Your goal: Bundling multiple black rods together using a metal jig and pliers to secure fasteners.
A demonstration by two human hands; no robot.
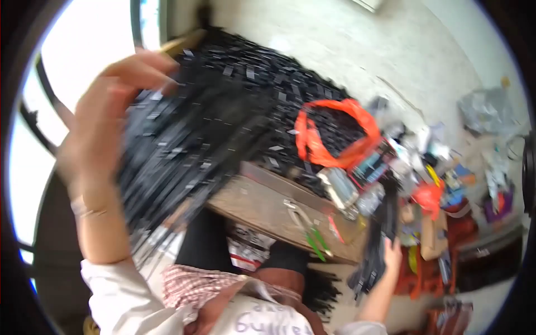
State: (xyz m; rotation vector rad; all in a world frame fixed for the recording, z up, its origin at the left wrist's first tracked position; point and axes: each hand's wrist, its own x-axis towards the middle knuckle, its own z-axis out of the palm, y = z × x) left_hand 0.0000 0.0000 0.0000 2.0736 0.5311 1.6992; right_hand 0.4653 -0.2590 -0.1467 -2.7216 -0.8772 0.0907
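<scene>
At the right front, my right hand (pixel 392 255) is closed round a bundle of long black strips (pixel 373 254). The bundle hangs beside the table's end. High at the left, my left hand (pixel 114 106) is raised with bent fingers, smeared by motion; whether anything is between them does not show. Below and beyond it spreads a big heap of black strips (pixel 212 120) with small pale ends or tags, many drooping over the table's near left edge. Green-handled pliers (pixel 307 230) lie on the wooden table (pixel 251 202) between my hands.
An orange plastic bag (pixel 365 125), rolled open, holds more small black pieces. Right of it is clutter, with a pale box-shaped item (pixel 338 187) and a clear plastic bag (pixel 488 109) farther off. More black strips (pixel 324 293) lie beneath the table, by my legs.
</scene>
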